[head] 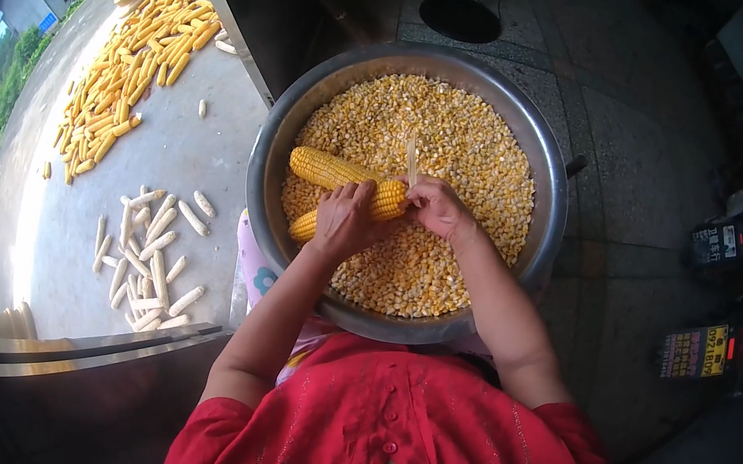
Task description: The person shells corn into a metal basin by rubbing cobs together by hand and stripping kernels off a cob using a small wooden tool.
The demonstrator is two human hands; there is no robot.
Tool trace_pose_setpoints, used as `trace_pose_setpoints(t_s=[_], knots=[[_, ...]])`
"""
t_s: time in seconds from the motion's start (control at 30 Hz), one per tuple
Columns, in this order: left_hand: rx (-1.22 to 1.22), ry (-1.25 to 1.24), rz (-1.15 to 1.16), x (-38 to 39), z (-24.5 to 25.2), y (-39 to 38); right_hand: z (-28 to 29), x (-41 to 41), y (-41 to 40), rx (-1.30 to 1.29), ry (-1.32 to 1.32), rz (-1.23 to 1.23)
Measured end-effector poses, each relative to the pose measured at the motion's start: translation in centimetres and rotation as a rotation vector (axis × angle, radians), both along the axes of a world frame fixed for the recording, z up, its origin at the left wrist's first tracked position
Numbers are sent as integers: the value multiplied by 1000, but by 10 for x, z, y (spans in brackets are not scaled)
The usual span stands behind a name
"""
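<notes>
My left hand (345,217) grips a yellow ear of corn (389,200), its kernels showing beyond my fingers. Another yellow end (303,226) pokes out on the near side of that hand; whether it belongs to the same ear is hidden. A second full ear (323,167) lies against my left fingertips. At the tip of the gripped ear, my right hand (439,207) holds a slim pale stick-like tool (411,159) pointing up and away from me. Both hands are over a wide metal basin (549,186), which holds many loose yellow and whitish kernels (424,111).
Outside the doorway at left lie a heap of yellow ears (129,84) and a scatter of stripped pale cobs (155,251). A metal door edge (230,20) stands beside the basin. A round black stand base (460,18) is beyond it. Parked vehicles (718,352) are at right.
</notes>
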State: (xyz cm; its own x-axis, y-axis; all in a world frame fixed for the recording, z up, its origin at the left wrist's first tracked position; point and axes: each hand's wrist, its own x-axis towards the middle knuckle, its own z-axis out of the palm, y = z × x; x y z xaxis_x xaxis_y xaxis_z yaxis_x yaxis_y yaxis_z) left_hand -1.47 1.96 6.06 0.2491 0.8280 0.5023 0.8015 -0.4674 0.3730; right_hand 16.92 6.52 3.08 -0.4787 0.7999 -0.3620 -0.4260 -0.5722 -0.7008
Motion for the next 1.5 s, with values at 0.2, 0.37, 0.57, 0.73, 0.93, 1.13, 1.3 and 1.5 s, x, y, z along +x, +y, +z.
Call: trace_pose_setpoints(t_s=[0.2,0.37,0.57,0.73,0.93,1.13,1.3,1.5], knots=[[-180,-12,50,-7,-7,0,25,-29,-17,173,-412,-178],[-199,47,59,-1,1,-3,10,-11,-8,74,-78,-75],[-166,47,49,-3,-1,-3,17,-12,-12,92,-89,-64],[-143,65,31,1,0,-3,0,-5,-2,132,-135,-13],[-171,41,37,-4,-6,-1,12,-14,-10,100,-136,-35],[-195,74,36,-4,-3,-4,13,-14,-10,169,-194,-37],[-161,105,21,-1,-2,-4,0,-20,-7,274,-401,-81],[-193,84,28,-3,-3,-4,14,-11,-8,143,-214,-26]])
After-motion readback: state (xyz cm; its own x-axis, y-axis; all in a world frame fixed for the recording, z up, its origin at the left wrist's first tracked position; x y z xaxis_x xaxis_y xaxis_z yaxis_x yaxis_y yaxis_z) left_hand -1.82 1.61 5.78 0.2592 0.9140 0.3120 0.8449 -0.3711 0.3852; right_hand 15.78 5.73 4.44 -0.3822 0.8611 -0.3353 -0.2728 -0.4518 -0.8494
